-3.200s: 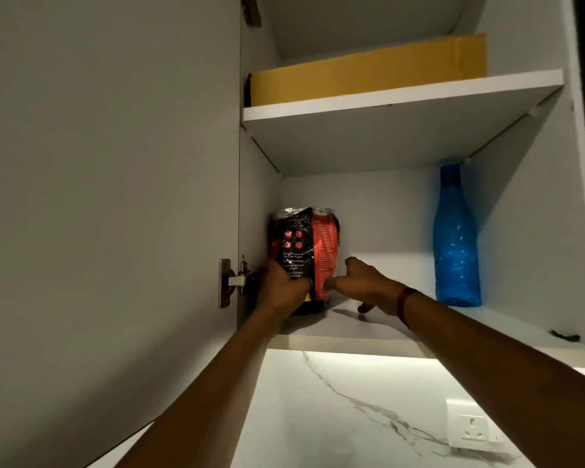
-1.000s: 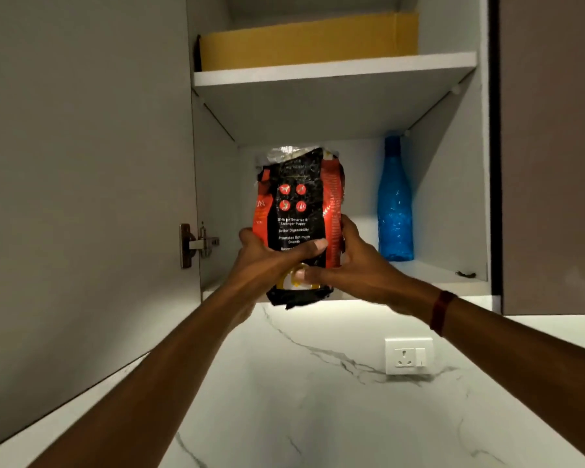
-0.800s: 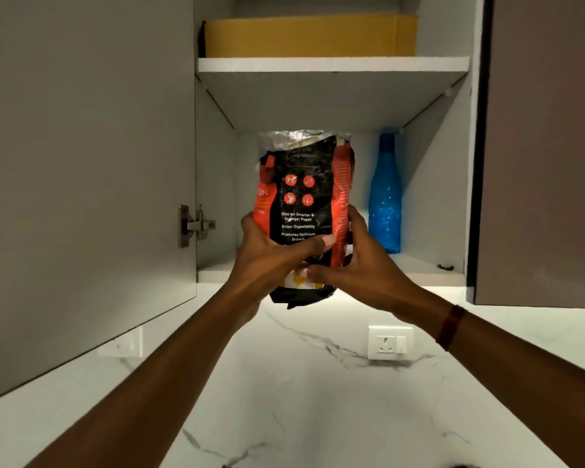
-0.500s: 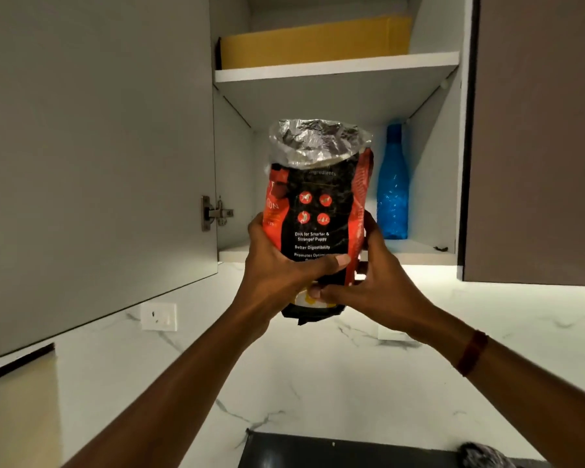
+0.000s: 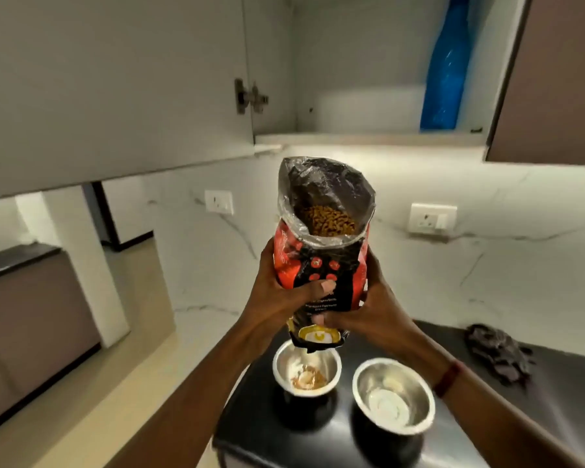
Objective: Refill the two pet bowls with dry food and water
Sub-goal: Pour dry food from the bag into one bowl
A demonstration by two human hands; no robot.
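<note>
Kitchen corner, white marble-look backsplash (image 5: 487, 265), black countertop (image 5: 318, 440) below, upper cabinet (image 5: 352, 96) open. Left hand (image 5: 277, 298) wrapped round the left side of the food bag (image 5: 321, 265), thumb (image 5: 318, 287) pressed across the front print. Right hand (image 5: 368, 312) cups the right side and lower part, fingers closed on the bag. Bag upright, held in the air over the counter, top open, brown kibble (image 5: 328, 221) visible inside the foil lining. Directly below the bag's bottom: left steel bowl (image 5: 306, 369), a little brown residue in it. Right steel bowl (image 5: 394, 396) just beside it, looks bare inside. Red band on the right wrist (image 5: 448, 378). Dark crumpled cloth (image 5: 497, 354) further right on the counter. Blue bottle (image 5: 446, 72) stands on the cabinet shelf. Two wall sockets (image 5: 433, 217) on the backsplash.
</note>
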